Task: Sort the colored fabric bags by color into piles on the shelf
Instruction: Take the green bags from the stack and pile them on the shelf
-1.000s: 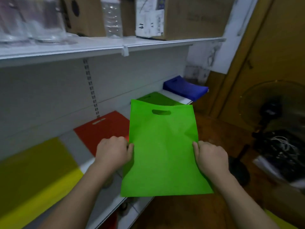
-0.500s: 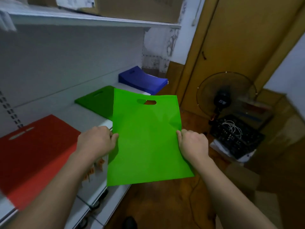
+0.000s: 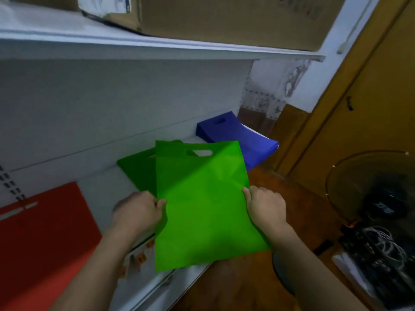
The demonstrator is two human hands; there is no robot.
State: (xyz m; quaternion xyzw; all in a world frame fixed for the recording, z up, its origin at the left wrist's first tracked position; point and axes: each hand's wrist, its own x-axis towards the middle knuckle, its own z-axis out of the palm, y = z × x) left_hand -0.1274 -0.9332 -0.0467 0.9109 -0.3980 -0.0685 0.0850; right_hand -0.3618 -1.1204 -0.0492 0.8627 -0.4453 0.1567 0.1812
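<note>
Between both hands' grip, green bag (image 3: 202, 205)

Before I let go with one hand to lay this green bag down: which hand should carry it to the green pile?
Left. The left hand grips the green bag on the edge nearest the green pile; the right hand holds the far edge.

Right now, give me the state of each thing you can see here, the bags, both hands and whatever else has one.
Light green bag: held flat in the air, over the shelf edge
Left hand: grips the bag's left edge
Right hand: grips the bag's right edge
Dark green pile: lying on the shelf, partly hidden by the held bag
Blue pile: stacked at the shelf's far end
Red pile: lying flat
Fan: on the floor, running or not unclear
</note>
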